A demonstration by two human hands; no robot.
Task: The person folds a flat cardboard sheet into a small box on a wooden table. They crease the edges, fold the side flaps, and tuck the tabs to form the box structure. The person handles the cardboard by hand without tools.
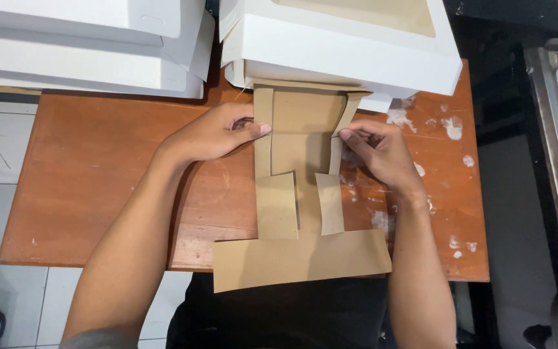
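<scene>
Brown cardboard box blank [299, 194] lies lengthwise away from body on bench [98, 161]; side flaps pinched by left hand [217, 134] and right hand [379, 152], seemingly equidistant.

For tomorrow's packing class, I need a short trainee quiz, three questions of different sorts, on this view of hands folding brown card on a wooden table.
1. True or false: both hands touch the brown card blank.
2. Which hand presses the blank's left side flap? A left hand B right hand
3. What stands stacked at the far edge of the table?

Key: 1 true. 2 A. 3 white boxes, one with a window in its lid.
</scene>
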